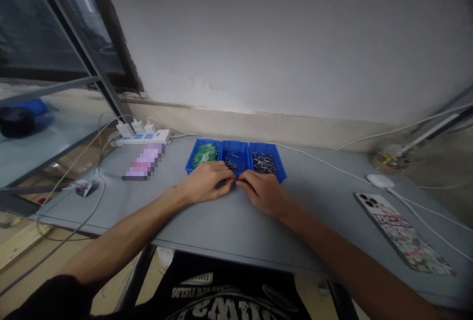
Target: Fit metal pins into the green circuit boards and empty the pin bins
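Observation:
My left hand [210,181] and my right hand [264,193] meet over the grey table, just in front of three blue bins. Thumb and fingers of each are pinched together, the fingertips nearly touching. Something tiny seems to sit between them, too small to name. Green plastic-looking pieces [206,154] fill the left bin [189,163]. In the middle bin [235,145] lie a few thin dark metal pins or screws [232,164], partly hidden by my fingers. The right bin [282,171] holds many similar dark metal pieces [263,163].
A white power strip [160,136] with plugs and a phone with a blurred screen [143,162] lie at left. On the right are a sticker-covered phone [402,233], a white charger [380,181] and cables. The wall [288,39] rises behind the table [218,224].

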The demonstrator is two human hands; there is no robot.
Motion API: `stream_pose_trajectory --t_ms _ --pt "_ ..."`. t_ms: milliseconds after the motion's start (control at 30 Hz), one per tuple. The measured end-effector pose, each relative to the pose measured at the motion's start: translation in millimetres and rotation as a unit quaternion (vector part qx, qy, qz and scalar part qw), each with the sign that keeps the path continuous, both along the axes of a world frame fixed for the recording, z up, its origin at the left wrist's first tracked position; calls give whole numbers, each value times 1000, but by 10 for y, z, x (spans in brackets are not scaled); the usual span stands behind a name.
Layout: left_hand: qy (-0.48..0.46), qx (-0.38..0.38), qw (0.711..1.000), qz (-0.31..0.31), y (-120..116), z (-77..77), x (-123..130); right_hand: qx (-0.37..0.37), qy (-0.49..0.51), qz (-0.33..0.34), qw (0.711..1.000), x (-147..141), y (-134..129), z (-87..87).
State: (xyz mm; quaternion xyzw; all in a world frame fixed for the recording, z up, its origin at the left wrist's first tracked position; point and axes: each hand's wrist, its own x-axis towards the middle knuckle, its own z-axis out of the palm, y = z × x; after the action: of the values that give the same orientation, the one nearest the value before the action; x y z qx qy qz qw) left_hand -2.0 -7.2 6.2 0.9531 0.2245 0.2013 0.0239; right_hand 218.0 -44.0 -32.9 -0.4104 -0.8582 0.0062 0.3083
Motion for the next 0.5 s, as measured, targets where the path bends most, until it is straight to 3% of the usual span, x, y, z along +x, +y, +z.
stream_pose_trajectory --t_ms 233,500 --pt "-3 1 1000 -5 -12 -14 0 19 -3 7 1000 5 16 -42" --pt "-54 9 998 -17 -10 -14 0 133 19 20 991 90 51 64"
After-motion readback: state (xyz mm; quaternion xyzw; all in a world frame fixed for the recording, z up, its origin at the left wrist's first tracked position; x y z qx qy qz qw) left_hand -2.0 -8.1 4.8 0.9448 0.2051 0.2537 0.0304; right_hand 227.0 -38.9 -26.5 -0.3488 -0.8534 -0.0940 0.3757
